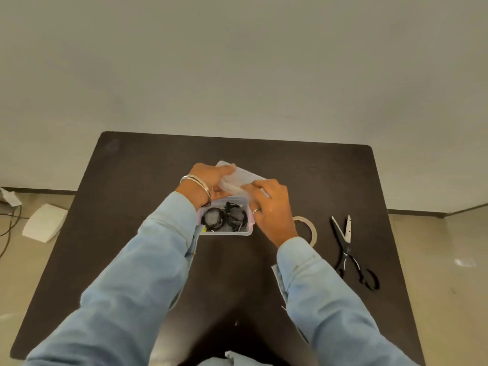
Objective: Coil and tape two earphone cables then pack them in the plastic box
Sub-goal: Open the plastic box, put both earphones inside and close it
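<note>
On the dark table, one clear plastic box holds two coiled black earphone cables (side by side). Right of it lie one tape roll and one pair of scissors. Beyond, the left hand and right hand both grip one clear lid, tilted above the box.
</note>
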### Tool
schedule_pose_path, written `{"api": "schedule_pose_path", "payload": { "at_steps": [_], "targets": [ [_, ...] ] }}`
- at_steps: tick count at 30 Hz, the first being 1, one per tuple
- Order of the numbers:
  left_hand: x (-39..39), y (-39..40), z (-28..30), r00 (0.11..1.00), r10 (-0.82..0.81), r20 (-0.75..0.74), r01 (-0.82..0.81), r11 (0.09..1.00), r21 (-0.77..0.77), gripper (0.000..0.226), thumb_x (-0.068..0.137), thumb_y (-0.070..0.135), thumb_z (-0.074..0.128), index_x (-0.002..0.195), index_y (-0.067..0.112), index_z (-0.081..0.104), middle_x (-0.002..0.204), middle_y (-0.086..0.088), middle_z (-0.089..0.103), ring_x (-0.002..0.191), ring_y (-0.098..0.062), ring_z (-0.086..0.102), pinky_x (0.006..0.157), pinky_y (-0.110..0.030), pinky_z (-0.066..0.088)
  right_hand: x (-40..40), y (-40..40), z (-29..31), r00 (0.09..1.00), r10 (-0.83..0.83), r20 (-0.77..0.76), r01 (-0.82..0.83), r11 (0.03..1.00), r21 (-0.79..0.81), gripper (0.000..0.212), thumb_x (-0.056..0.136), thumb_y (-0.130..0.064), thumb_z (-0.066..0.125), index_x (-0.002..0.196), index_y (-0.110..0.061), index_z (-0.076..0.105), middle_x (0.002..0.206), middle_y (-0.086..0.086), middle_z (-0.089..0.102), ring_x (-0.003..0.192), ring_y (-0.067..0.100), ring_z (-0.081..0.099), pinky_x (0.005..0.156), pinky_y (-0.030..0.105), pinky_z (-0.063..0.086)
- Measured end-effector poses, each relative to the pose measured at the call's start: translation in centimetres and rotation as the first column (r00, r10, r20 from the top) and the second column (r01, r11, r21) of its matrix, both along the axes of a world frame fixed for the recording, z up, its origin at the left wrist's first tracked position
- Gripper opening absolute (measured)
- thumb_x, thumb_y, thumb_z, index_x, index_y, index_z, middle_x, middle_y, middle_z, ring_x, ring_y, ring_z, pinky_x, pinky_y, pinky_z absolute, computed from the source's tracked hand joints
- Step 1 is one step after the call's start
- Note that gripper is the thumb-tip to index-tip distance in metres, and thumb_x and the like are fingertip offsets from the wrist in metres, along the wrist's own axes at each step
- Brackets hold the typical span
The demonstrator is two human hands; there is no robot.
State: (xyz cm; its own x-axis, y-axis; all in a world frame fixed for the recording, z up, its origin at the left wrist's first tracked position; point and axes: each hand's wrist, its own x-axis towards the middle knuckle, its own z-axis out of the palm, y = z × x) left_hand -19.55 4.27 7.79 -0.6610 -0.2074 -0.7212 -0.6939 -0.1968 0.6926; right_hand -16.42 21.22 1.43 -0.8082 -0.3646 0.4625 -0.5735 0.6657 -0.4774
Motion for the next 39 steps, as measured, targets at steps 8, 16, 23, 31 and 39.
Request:
{"api": "schedule_pose_path", "payload": {
  "at_steps": [8,16,23,31,39],
  "targets": [
    [5.4,-4.8,-4.0,0.997,-0.022,-0.075,0.017,0.998,-0.067,0.015,0.082,0.004,0.068,0.095,-0.003,0.066,0.083,-0.015,0.072,0.076,-0.029,0.071,0.08,-0.042,0.058,4.6,-2.6,-0.1,0.684,-0.177,0.707,0.432,0.88,-0.198,0.047,0.092,-0.036,0.057,0.136,-0.022,0.045,0.141,0.003,0.046,0.13,0.022,0.041,0.107,0.041,0.037],
    [7.8,-5.7,-7.1,0.915,-0.404,-0.005,0.334,0.765,-0.551,0.046,0.089,0.031,0.059,0.131,0.015,0.05,0.126,-0.009,0.057,0.111,-0.032,0.056,0.099,-0.046,0.047,5.4,-4.5,-0.5,0.484,-0.31,0.818,0.63,0.773,-0.08,0.038,0.088,-0.015,0.064,0.125,-0.012,0.057,0.119,0.01,0.064,0.108,0.027,0.061,0.095,0.04,0.049],
    [7.9,-6.1,-8.0,0.864,-0.489,0.123,0.467,0.683,-0.562,0.055,0.096,0.025,0.049,0.147,0.023,0.028,0.14,-0.017,0.028,0.122,-0.037,0.045,0.107,-0.042,0.037,5.0,-5.3,-1.5,0.564,-0.446,0.695,0.57,0.819,0.063,0.03,0.09,-0.021,0.062,0.119,-0.012,0.063,0.116,0.013,0.061,0.104,0.03,0.061,0.094,0.042,0.051],
    [7.8,-6.7,-9.0,0.884,-0.462,0.064,0.433,0.763,-0.48,0.055,0.095,0.018,0.051,0.145,0.026,0.032,0.143,-0.015,0.04,0.122,-0.037,0.049,0.107,-0.048,0.037,4.7,-4.9,-2.5,0.547,-0.423,0.722,0.559,0.827,0.06,0.024,0.091,-0.019,0.061,0.113,-0.013,0.066,0.11,0.011,0.066,0.099,0.029,0.063,0.092,0.04,0.052],
    [7.7,-6.4,-9.6,0.941,-0.339,0.005,0.317,0.875,-0.367,0.054,0.094,0.011,0.051,0.143,0.027,0.036,0.138,-0.01,0.051,0.121,-0.034,0.051,0.104,-0.051,0.041,4.3,-4.0,-3.2,0.376,-0.278,0.884,0.703,0.707,-0.076,0.037,0.088,-0.012,0.064,0.125,-0.012,0.057,0.115,0.01,0.065,0.106,0.029,0.061,0.097,0.046,0.05]
  ]
}}
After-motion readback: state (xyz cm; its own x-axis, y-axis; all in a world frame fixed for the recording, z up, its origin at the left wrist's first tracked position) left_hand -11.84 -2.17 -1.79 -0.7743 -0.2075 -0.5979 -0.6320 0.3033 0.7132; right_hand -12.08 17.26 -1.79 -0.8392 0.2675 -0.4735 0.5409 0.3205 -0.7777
